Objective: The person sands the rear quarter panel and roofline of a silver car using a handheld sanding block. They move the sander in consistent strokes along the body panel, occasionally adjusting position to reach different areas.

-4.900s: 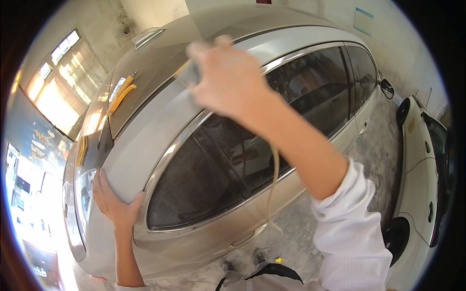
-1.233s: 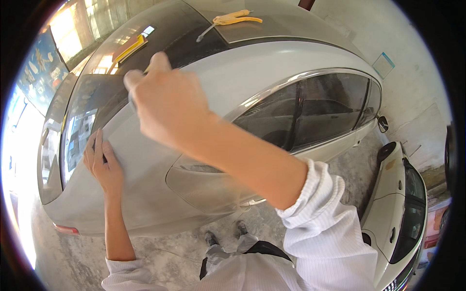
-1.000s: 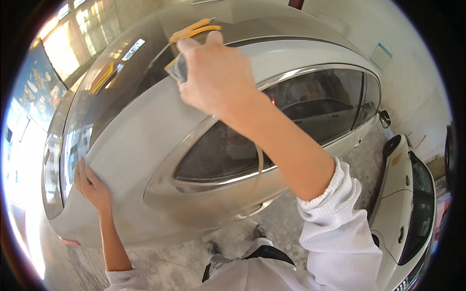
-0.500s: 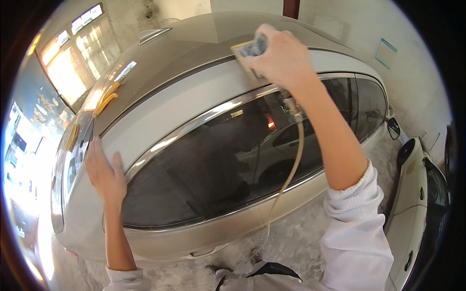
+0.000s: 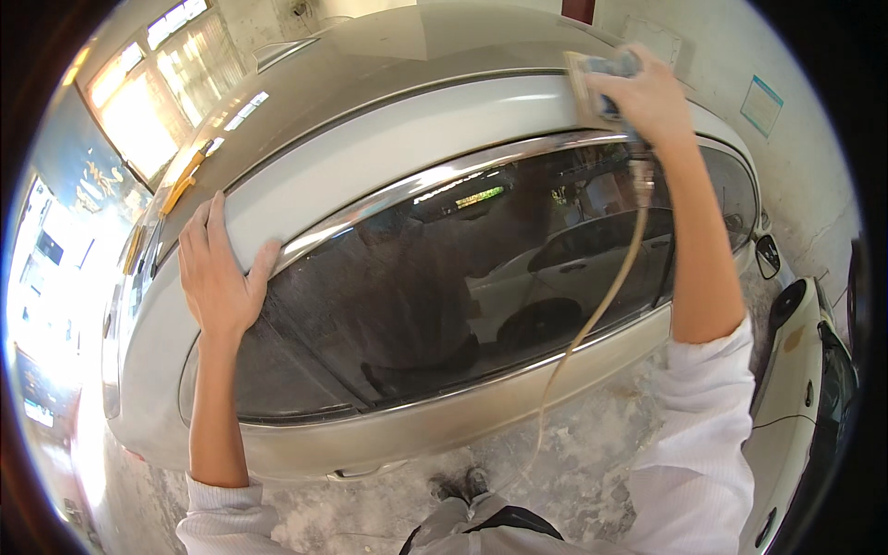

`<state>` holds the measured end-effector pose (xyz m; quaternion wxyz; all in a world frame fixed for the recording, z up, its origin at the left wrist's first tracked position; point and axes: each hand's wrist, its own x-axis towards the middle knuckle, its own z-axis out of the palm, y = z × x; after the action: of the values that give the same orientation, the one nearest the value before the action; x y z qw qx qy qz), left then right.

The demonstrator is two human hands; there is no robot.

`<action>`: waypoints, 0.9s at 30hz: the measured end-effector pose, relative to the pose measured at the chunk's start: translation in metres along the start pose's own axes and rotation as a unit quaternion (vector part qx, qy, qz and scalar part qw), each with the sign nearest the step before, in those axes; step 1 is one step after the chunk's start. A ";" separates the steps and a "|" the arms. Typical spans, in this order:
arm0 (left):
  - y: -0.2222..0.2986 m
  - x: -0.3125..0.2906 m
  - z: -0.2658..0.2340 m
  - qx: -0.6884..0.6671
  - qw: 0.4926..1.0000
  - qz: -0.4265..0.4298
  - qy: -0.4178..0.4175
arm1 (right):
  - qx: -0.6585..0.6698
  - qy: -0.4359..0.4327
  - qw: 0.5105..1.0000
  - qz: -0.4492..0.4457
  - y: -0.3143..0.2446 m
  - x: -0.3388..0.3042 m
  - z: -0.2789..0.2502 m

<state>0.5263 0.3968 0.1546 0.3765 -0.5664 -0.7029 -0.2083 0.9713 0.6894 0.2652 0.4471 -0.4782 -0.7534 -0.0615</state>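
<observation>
My right hand [image 5: 659,104] grips an air sander [image 5: 583,88], blue-grey on top with a flat yellowish pad. The pad lies against the pale grey roof-side strip [image 5: 416,125] of a car, above the chrome window trim [image 5: 398,202]. From a metal fitting under the sander, a thin beige hose [image 5: 603,305] hangs down across the dark side window [image 5: 370,305]. At the strip's rear end my left hand [image 5: 220,273] rests with fingers spread, thumb near the trim's corner, holding nothing. The sander's handle is partly hidden by my right fingers.
Beyond the strip curves the glossy brownish roof [image 5: 398,55] with a fin antenna [image 5: 285,54]. Yellow tape [image 5: 185,180] edges the rear glass. A second pale car [image 5: 791,407] stands close at the right. Below is a dusty grey floor [image 5: 592,435].
My right hand has carried the sander rightward along the strip, the hose trailing with it. My left hand sits slightly higher and farther right in view, its fingers more spread.
</observation>
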 end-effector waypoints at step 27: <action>-0.091 -0.058 -0.012 -0.026 0.994 -0.102 0.001 | -0.029 0.005 0.999 -0.039 -0.123 -0.054 0.021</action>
<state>0.4480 0.3260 0.1299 0.3395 -0.5008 -0.7510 -0.2645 0.8705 0.5988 0.2547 0.4336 -0.4615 -0.7671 -0.1030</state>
